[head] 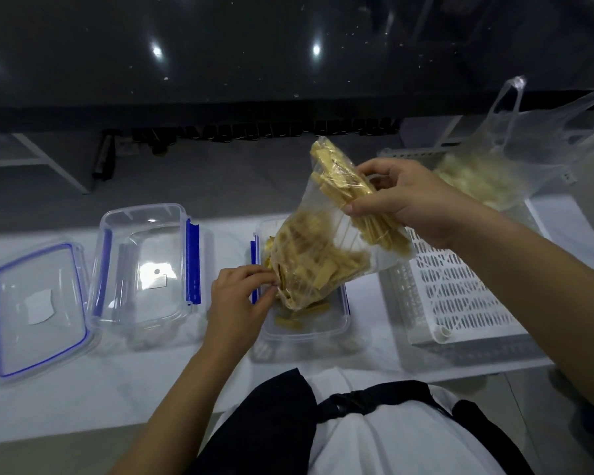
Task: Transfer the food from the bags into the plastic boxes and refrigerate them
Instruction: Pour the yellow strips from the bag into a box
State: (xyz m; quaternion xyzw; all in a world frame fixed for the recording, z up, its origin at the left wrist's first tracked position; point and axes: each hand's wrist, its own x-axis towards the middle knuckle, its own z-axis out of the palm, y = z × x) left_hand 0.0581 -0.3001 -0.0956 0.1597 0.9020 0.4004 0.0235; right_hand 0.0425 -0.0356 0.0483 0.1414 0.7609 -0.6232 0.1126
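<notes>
While the right hand grips the upended bag, the left hand pinches its mouth; keep it aimed over the plastic box.

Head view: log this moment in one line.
step: emptying bag into box | right hand: grips bag top | left hand: pinches bag mouth | second box: empty
</notes>
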